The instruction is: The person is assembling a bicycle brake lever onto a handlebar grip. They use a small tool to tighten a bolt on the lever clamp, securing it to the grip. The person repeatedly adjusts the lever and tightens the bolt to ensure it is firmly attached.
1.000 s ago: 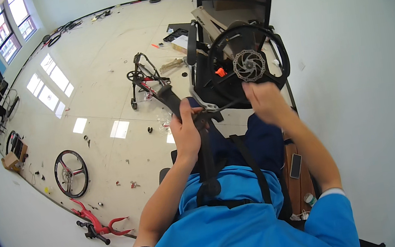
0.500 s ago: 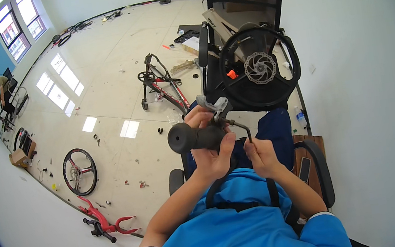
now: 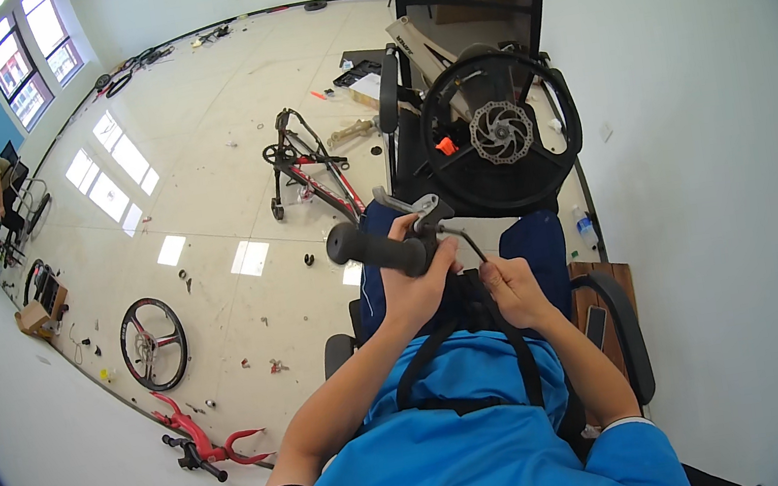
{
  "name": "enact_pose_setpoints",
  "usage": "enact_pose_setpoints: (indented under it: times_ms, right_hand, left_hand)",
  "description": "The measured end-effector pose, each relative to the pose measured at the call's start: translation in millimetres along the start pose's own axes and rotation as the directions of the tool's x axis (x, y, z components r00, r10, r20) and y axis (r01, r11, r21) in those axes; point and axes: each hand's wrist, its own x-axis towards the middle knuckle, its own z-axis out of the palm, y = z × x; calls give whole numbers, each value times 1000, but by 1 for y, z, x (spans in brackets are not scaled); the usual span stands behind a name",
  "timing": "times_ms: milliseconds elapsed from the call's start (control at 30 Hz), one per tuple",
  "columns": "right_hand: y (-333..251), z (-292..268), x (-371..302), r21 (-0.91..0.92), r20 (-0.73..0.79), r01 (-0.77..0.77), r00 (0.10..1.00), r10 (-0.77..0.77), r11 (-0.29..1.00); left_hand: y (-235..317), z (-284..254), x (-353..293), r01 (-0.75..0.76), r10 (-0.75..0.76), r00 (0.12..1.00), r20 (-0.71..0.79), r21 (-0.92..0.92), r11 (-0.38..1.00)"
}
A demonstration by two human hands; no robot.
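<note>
My left hand point(image 3: 414, 291) is closed around a handlebar piece beside its black rubber grip point(image 3: 380, 250), which points to the upper left. A grey brake lever point(image 3: 428, 206) with its clamp sits on the bar just above my fingers. In my right hand point(image 3: 519, 294), thumb and fingers pinch the long arm of a dark hex key point(image 3: 470, 240). The key's short end reaches the brake lever clamp; whether it is seated in the bolt is too small to tell. Both hands are over my lap.
Ahead, an office chair point(image 3: 407, 156) bears a black wheel with a disc rotor point(image 3: 501, 133). A bicycle frame point(image 3: 326, 184), another wheel point(image 3: 155, 343) and a red frame part point(image 3: 200, 441) lie on the floor. A phone point(image 3: 597, 325) rests at my right. Far left, a person point(image 3: 5, 197) sits.
The handlebar piece has turned, so its grip shows more from the side, and it sits slightly higher. The hex key's long arm now slants more. Both hands keep their holds.
</note>
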Motion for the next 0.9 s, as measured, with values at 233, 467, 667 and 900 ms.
enact_pose_setpoints:
  times_ms: [233, 467, 667, 900]
  right_hand:
    - [12, 8, 8, 2, 53, 141, 989, -141, 990]
    - [4, -13, 20, -186, 66, 251, 968, -243, 950]
    - [-1, -30, 29, -247, 101, 270, 962, -253, 931]
    - [8, -17, 19, -201, 38, 218, 976, -215, 955]
  left_hand:
    - [13, 3, -14, -482, 485, 870, 82, 343, 806]
    - [28, -2, -21, -418, 402, 904, 142, 485, 768]
    - [34, 0, -21, -449, 425, 891, 159, 452, 771]
    - [11, 2, -19, -408, 399, 913, 86, 238, 881]
